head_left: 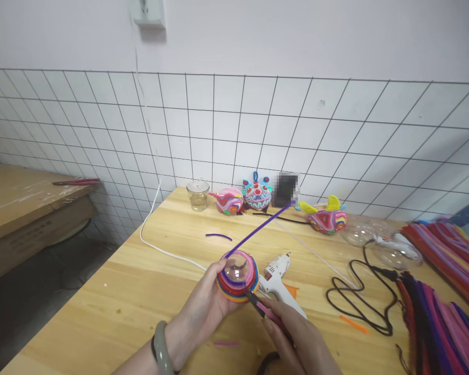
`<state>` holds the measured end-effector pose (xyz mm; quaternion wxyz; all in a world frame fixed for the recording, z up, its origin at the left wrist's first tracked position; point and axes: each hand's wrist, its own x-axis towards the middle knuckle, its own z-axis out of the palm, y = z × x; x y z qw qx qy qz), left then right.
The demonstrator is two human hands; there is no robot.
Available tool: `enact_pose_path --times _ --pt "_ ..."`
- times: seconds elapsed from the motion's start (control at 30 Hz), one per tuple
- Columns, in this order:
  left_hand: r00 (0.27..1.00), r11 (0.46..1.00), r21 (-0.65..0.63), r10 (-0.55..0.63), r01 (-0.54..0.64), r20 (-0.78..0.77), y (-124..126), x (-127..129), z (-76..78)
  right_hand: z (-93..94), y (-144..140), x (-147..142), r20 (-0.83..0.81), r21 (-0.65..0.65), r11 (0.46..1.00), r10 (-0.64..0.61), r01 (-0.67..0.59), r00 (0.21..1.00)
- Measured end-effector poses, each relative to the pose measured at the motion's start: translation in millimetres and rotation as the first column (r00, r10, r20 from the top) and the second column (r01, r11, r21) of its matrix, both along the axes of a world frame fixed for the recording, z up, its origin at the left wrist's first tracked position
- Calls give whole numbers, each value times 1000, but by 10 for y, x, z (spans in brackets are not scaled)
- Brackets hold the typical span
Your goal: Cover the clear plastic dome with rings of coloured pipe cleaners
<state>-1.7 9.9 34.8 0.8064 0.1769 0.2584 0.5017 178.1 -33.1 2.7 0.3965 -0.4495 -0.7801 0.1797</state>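
My left hand point(209, 297) is closed round a clear plastic ball point(234, 272) banded with rings of coloured pipe cleaner in pink, red, blue and orange. A long purple pipe cleaner point(260, 227) runs from the ball, by my left thumb, up to the right; part of it lies along the ball's front. My right hand point(293, 328) grips pliers point(262, 307) with pink and black handles. Their dark tips touch or nearly touch the ball's lower right rim. Just behind the right hand lies a white hot glue gun point(277, 278) on its side.
Along the wall stand a lidded glass cup point(197, 197), several pipe-cleaner animals including a blue one point(257, 194), and a blurred dark panel point(284, 190). At right lie clear balls point(398, 256), a coiled black cable point(352, 299) and pipe-cleaner bundles point(441, 317). A white cord point(148, 219) crosses the left edge.
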Motion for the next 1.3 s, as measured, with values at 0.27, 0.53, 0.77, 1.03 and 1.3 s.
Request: enact_pose_path --times 0.27,0.53,0.77,1.03,1.3 --pt "1000 1000 -22 18 -18 -14 0 -4 1 -15 -12 -5 -7 -20 1000 -9 9 1000" --pt "1000 1000 -11 2 -2 -15 -16 -14 23 16 -9 -4 8 27 1000 3 -3 1000" --pt "999 999 -47 21 -23 -36 8 -12 5 20 -20 -10 5 30 1000 -1 1 1000" --pt "1000 999 -38 24 -24 -3 -1 4 -3 33 -10 -5 11 38 999 27 -27 1000" --pt "1000 998 -58 14 -14 -7 8 1 -29 24 -17 6 36 79 997 16 -19 999"
